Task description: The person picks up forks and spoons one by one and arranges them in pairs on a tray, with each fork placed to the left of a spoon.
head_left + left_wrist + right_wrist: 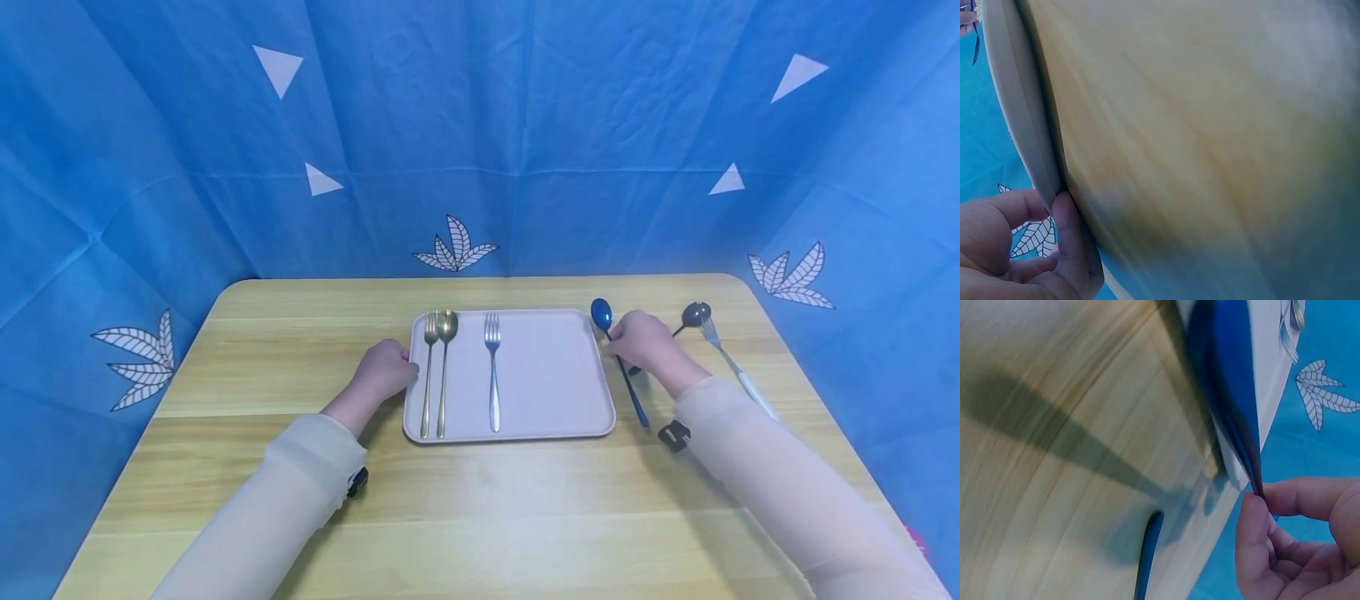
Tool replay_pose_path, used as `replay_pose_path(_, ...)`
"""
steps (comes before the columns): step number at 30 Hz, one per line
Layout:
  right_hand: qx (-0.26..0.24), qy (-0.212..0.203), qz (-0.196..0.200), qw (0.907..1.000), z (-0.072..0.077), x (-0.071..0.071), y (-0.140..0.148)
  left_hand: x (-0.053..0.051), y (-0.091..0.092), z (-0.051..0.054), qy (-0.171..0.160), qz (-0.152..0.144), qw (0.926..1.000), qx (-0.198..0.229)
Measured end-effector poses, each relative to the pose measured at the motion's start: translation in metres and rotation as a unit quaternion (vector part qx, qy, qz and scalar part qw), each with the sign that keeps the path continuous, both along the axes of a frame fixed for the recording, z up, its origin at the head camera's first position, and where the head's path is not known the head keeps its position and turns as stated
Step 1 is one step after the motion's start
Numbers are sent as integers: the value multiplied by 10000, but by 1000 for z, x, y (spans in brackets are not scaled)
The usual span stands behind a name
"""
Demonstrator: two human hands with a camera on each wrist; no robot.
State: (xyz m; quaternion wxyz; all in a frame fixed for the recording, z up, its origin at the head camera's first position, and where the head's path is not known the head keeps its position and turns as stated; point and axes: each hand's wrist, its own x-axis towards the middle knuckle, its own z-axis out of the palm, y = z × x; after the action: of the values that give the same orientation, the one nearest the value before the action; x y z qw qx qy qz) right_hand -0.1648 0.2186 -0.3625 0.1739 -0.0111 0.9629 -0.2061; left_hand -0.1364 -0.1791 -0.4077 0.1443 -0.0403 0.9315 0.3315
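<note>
A pale rectangular tray (551, 375) lies on the table. My left hand (384, 368) pinches its left rim between thumb and finger; the left wrist view shows the fingers at the tray's edge (1019, 94). On the tray are a gold fork (429, 375), a gold spoon (444, 375) and a silver fork (493, 375). Just right of the tray, my right hand (645, 340) pinches a blue spoon (602, 313) by its handle. In the right wrist view the blue spoon (1225, 387) stands between thumb and finger of the hand (1297, 534).
A dark spoon (696, 314) lies beyond my right hand, its handle partly hidden beneath the hand. Right of it lies a fork with a pale handle (750, 387). Blue cloth (517, 142) with white triangles and leaf prints hangs behind the wooden table (480, 525).
</note>
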Motion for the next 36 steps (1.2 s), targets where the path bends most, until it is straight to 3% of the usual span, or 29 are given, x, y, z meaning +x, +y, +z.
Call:
replay_pose_path(17,-522,45,-164,9985,-6,0,-30,-1,0,2,74,-8,10000,-15)
replay_pose_path(26,-635,-19,-304,9975,-12,1,-40,-1,4,0,-99,60,9999,17)
replay_pose_path(36,-665,44,-171,9976,-15,2,-61,1,2,4,-223,96,9997,28)
